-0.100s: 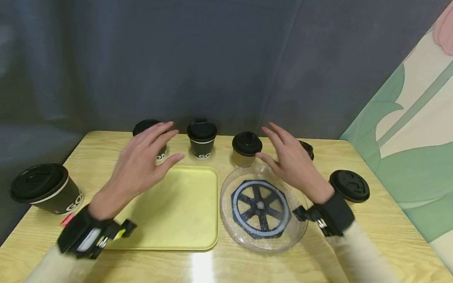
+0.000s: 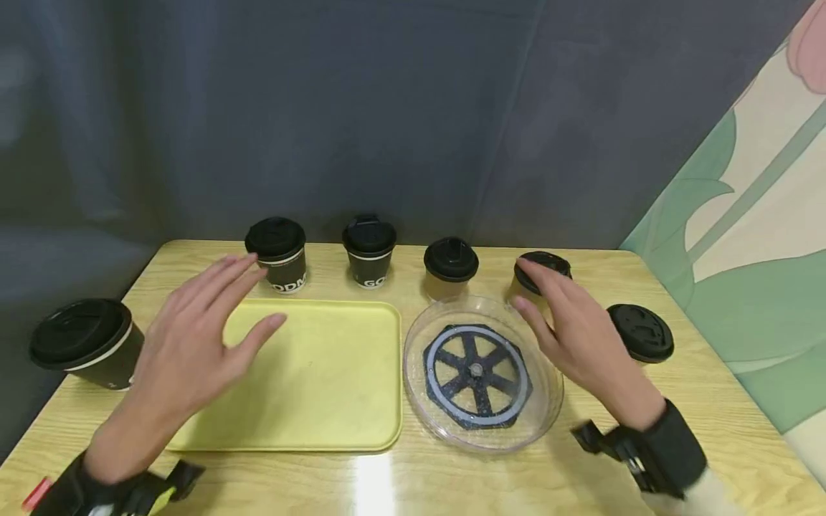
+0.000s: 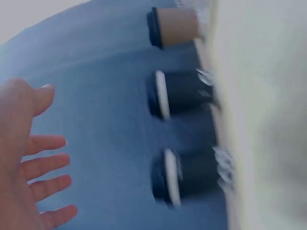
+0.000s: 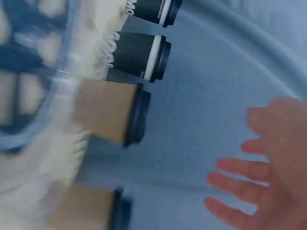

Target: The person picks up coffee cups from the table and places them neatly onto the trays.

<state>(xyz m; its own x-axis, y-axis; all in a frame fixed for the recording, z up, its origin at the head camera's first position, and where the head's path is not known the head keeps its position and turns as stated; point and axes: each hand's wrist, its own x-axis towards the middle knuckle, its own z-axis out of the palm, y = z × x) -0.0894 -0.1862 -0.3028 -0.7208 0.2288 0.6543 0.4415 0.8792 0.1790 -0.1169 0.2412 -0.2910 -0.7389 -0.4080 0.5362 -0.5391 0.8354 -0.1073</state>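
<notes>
My left hand is over the left part of a yellow tray, fingers extended and thumb apart, holding nothing. To the right, my right hand hovers beside a round clear plastic dish, also with nothing in its grasp. Inside that dish lies a dark octagonal piece with a pale ring and spokes. The right fingertips overlap a brown cup with a black lid in the head view. In the left wrist view the left fingers are straight; the right fingers look relaxed.
Along the back stand a black lidded cup, another black one and a brown one. One more black cup is at the left edge, and another lidded cup at the right. A dark curtain hangs behind the table.
Both hands have drawn apart and back toward me, the left one leftward and the right one rightward. The back-left cup and the brown cup by my right hand show more. Tray and dish stay put.
</notes>
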